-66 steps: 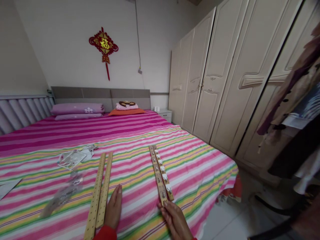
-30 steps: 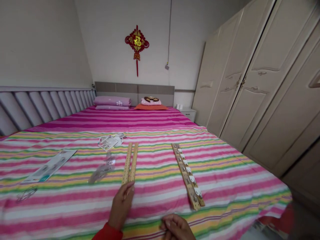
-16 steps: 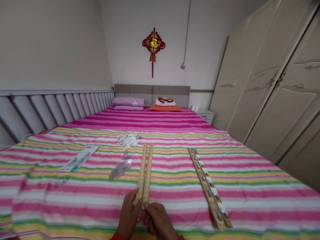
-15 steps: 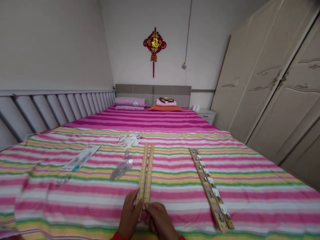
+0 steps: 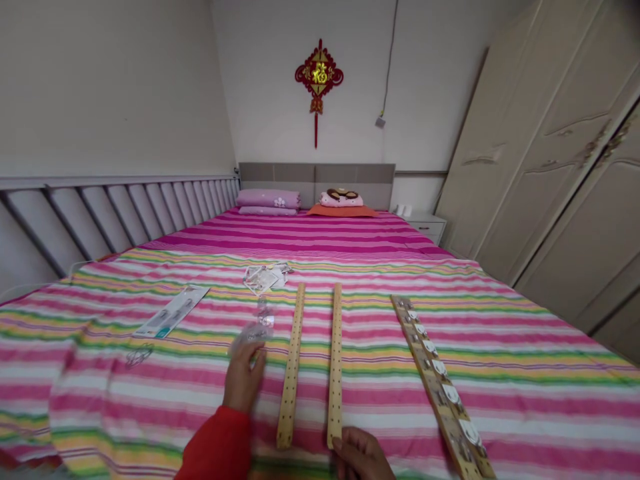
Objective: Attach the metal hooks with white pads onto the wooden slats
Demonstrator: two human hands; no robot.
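Two bare wooden strips with rows of holes lie side by side, a gap between them, on the striped bedspread (image 5: 525, 373). The left strip (image 5: 293, 363) lies free. My right hand (image 5: 361, 455) pinches the near end of the right strip (image 5: 335, 360). My left hand (image 5: 243, 377), in a red sleeve, reaches forward over a clear plastic bag (image 5: 255, 329) and its fingertips touch the bag. A third pair of strips (image 5: 440, 380) fitted with several white and metal hooks lies further right.
A flat packaging card (image 5: 173, 311) and a pile of opened clear wrappers (image 5: 265, 276) lie on the bed's left half. Pillows (image 5: 269, 200) sit at the headboard. Cream wardrobe doors (image 5: 550, 153) line the right side. A padded rail (image 5: 125, 213) runs along the left.
The two bare strips, held together by both hands before, are now apart. My right hand moved right with one strip. My left hand let go and reached left to the plastic bag.
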